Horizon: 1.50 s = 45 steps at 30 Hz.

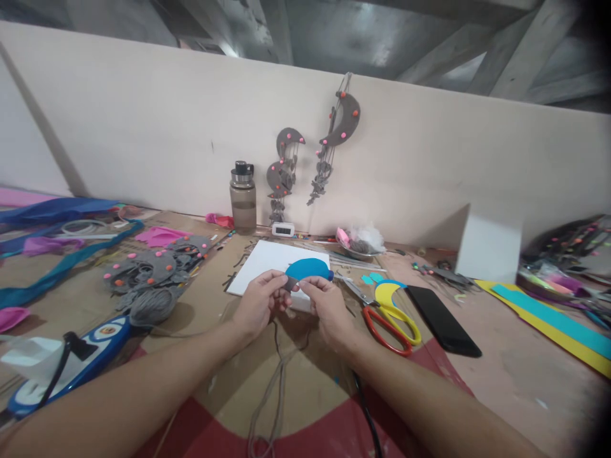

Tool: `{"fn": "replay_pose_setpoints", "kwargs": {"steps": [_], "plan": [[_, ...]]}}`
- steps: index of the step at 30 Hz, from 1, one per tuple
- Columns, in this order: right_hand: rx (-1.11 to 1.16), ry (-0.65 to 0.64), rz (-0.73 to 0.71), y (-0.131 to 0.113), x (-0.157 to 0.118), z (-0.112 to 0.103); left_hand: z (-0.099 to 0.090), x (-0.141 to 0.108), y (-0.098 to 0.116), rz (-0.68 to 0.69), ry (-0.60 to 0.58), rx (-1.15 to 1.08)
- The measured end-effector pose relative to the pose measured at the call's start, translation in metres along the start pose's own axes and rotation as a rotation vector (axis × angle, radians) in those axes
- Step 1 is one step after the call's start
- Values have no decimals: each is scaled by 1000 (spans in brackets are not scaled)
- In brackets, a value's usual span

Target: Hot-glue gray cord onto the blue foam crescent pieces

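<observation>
My left hand (261, 304) is closed in a pinch on a small dark grey felt piece (291, 284). Close beside it, my right hand (329, 312) has thumb and finger pressed together at the piece's right edge; what is between those fingertips is too small to make out. Grey yarn (279, 375) hangs in long loops below both hands. Just beyond the fingers, a blue oval piece (309, 268) lies on a white board (261, 259). Scissors (389, 324) with red and yellow handles rest right of my right hand.
A black phone (443, 320) lies right of the scissors. On the left are a ball of grey yarn (153, 306), felt crescents with pompoms (147, 267) and a blue power strip (90, 356). A bottle (244, 203) stands by the wall, where crescent garlands (351, 121) hang.
</observation>
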State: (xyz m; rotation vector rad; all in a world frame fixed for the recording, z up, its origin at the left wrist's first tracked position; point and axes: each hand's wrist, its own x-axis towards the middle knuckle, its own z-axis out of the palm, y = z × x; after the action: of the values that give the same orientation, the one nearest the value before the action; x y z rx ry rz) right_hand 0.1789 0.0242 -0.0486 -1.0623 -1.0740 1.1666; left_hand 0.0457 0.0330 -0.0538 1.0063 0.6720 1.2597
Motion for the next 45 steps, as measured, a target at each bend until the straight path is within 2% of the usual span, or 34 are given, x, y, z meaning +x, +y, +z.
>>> {"fn": "replay_pose_setpoints", "kwargs": {"steps": [22,31,45], "plan": [[36,-93,-1,1,0,-3,-5,2,-3,7,-62,-73],[274,-191,69,-3,-2,0,-6,3,-2,15,-75,-65],[186,-195,27,4,3,-5,-8,4,-3,18,-77,-64]]}}
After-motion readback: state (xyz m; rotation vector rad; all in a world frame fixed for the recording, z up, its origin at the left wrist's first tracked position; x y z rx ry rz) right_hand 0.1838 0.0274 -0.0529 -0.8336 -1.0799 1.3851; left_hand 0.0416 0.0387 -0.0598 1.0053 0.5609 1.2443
